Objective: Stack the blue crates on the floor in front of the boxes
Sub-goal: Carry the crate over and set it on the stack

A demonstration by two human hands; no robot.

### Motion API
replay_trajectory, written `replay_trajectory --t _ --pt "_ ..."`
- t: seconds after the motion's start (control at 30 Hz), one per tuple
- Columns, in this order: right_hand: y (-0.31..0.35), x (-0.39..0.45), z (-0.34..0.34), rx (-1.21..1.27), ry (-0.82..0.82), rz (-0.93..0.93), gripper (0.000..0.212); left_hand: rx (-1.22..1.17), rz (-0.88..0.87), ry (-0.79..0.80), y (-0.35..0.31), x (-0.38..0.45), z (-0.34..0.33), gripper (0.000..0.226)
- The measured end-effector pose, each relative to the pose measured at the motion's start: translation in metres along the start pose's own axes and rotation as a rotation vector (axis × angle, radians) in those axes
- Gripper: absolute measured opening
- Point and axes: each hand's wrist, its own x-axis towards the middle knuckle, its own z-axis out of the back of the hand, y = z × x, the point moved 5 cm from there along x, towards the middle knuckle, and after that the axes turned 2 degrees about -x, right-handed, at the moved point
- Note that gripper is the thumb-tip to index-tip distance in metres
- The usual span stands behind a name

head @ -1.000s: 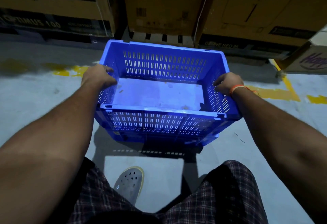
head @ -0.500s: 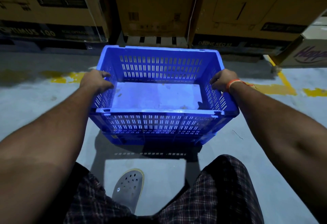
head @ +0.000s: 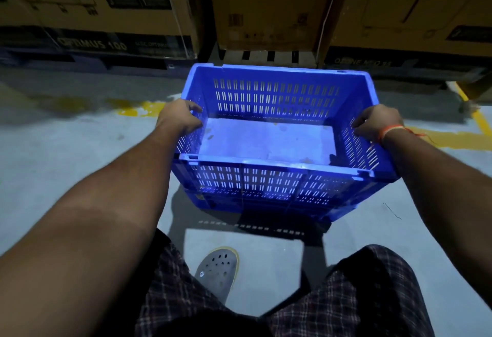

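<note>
A person stands over a blue crate [head: 277, 150], holding it by its short sides: the left hand [head: 179, 118] at nine o'clock and the right hand [head: 376, 123] at three, each grip curled over the rim. A second blue crate [head: 266, 203] shows beneath it on the floor [head: 66, 155]. Cardboard boxes [head: 266, 6] stand at twelve o'clock.

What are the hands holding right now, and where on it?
The blue crate: left hand grips its left side rim, right hand its right side rim.
</note>
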Motion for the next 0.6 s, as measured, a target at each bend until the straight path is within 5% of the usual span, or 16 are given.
replay_trajectory --t 0.6 --pt "0.0040 -0.0054 0.0060 0.019 -0.018 -0.032 0.012 0.046 0.010 0.004 -0.0010 0.0059 -0.0024 0.049"
